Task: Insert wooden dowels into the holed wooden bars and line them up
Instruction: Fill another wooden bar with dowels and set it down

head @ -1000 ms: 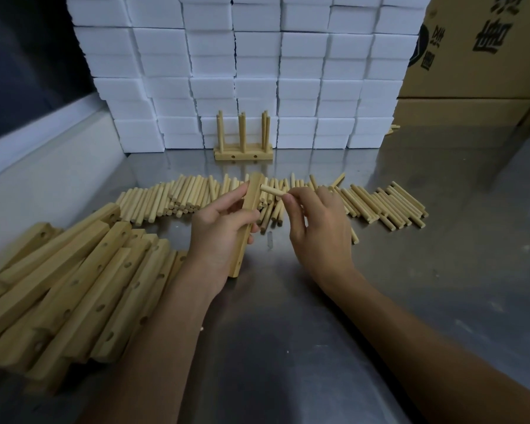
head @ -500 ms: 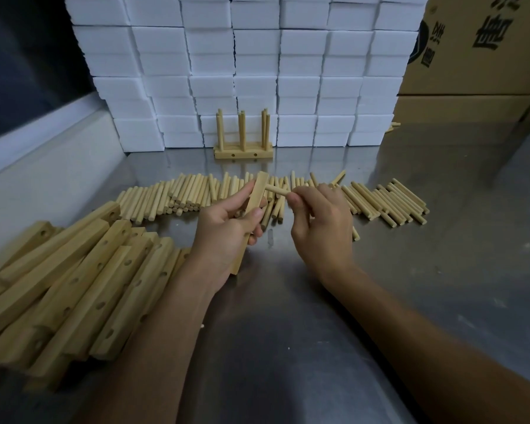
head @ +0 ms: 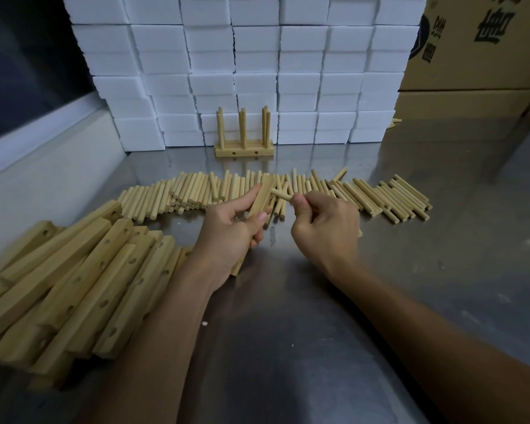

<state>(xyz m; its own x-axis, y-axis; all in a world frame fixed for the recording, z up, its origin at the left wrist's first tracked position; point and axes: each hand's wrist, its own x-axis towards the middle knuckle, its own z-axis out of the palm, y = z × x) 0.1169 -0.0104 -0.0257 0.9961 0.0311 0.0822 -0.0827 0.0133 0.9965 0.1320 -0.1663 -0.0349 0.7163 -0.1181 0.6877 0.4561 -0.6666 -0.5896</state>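
Bar [head: 259,206] mostly behind left hand [head: 227,237]

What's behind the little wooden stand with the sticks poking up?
Right behind the finished stand is a wall of stacked white foam blocks. The stand and its upright dowels cover part of the lowest blocks, so anything tucked directly behind it cannot be seen.

The only print I can see is on the cardboard box [head: 484,41] at the far right of my desk [head: 318,316]: large black Chinese characters and part of a round logo, cut off by the frame and not readable.
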